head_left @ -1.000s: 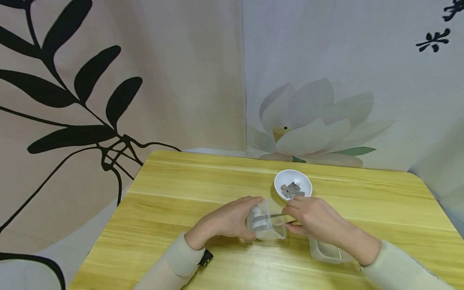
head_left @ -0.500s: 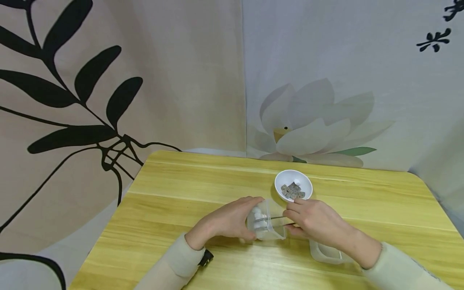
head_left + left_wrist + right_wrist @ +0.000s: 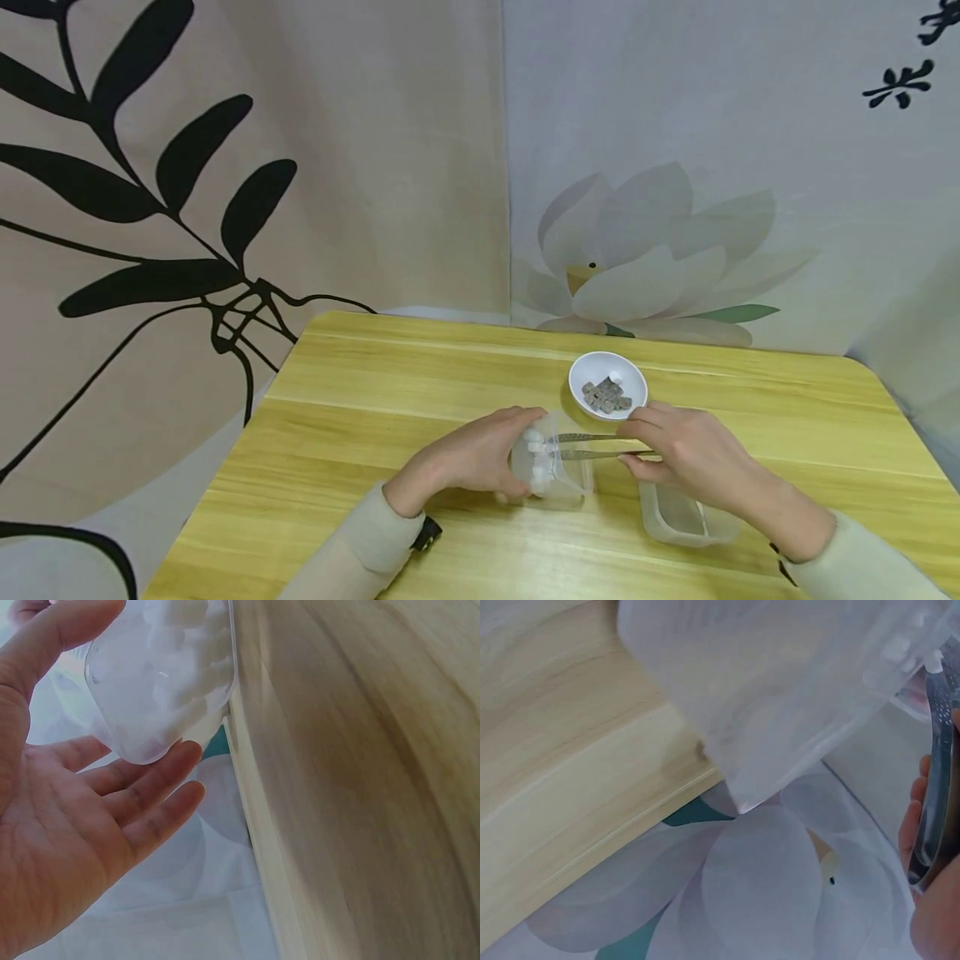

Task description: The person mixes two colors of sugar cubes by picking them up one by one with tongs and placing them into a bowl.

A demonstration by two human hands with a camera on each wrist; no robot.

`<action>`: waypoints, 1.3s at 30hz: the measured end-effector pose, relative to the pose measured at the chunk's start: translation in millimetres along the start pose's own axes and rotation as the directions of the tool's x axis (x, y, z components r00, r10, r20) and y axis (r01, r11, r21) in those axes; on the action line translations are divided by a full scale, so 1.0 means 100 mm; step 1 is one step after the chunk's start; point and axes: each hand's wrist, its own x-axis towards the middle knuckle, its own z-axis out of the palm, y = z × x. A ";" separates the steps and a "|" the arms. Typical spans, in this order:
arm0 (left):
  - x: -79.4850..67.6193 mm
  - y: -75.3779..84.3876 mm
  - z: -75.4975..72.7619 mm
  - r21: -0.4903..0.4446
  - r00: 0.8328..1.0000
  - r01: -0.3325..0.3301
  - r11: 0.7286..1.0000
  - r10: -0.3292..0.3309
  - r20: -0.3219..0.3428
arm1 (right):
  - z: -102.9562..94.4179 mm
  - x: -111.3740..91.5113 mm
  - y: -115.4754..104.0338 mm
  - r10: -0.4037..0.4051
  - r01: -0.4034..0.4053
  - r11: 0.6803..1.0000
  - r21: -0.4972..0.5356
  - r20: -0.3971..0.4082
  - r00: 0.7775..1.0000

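Note:
My left hand (image 3: 476,454) holds a clear plastic tub (image 3: 574,493) tipped on its side, its mouth facing right. White lumps (image 3: 537,450) lie in the tub's bottom; in the left wrist view they show through its base (image 3: 161,682), with thumb and fingers spread around it. Between the fingers of my right hand (image 3: 686,450) are metal tongs (image 3: 592,437). Their arms stand apart, with the tips inside the tub. In the right wrist view a small white bit (image 3: 934,661) shows at the tip of one tong arm (image 3: 937,735); whether it is gripped I cannot tell.
A white bowl (image 3: 583,367) with several grey cubes (image 3: 607,397) and a white piece stands behind the right hand. A second clear tub (image 3: 656,527) sits partly under the right forearm. The wooden table (image 3: 360,400) ends at a printed cloth backdrop (image 3: 420,167).
My right hand has drawn the tongs back to the right, partly out of the tub, and their arms look wider apart. The left hand and tub stay in place.

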 end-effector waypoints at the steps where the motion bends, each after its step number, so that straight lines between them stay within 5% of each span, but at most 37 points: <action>1: 0.00 0.00 0.00 0.003 1.000 -0.003 1.000 0.003 0.000 | -0.01 -0.02 0.01 0.015 -0.015 1.000 -0.002 -0.007 1.000; 22: 0.00 -0.01 0.01 0.013 1.000 -0.008 1.000 0.008 -0.011 | -0.24 -0.29 0.49 0.252 -0.260 0.959 -0.112 -0.084 0.964; 32: 0.00 0.00 0.02 0.008 1.000 -0.005 1.000 0.006 -0.016 | -0.26 -0.40 0.50 0.489 -0.483 0.867 -0.121 0.028 0.872; 39: 0.00 0.00 0.01 -0.001 1.000 -0.010 1.000 0.010 -0.015 | -0.27 -0.34 0.43 0.418 -0.419 0.901 -0.111 -0.031 0.908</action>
